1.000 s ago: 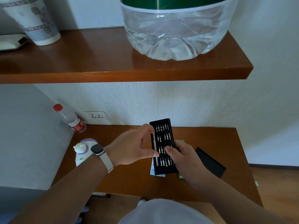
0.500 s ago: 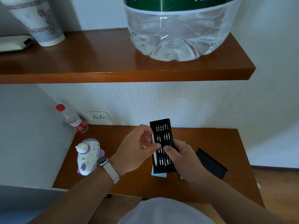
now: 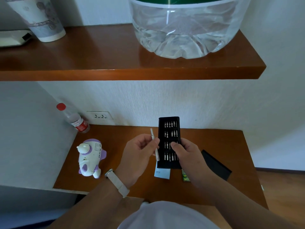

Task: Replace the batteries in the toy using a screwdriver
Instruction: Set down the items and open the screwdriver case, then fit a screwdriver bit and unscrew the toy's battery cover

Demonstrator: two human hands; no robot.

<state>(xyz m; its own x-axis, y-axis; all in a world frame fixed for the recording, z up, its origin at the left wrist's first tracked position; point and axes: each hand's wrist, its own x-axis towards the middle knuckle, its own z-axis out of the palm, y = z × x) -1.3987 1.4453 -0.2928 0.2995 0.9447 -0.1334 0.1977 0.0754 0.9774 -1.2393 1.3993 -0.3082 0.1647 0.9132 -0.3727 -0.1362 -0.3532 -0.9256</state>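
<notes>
Left hand [image 3: 138, 156] pinches the silver screwdriver [image 3: 154, 146] beside the bit case [image 3: 169, 129] gripped by the right hand [image 3: 189, 157]; toy [image 3: 90, 157] lies untouched on the table [image 3: 222, 146], so unscrewing and battery swap apparently remain.

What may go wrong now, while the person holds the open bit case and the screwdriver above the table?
1. The right hand holds the open bit case lifted above the table; small bits might slide out and scatter.
2. The left hand only pinches the thin screwdriver in its fingers; it may slip and drop.
</notes>
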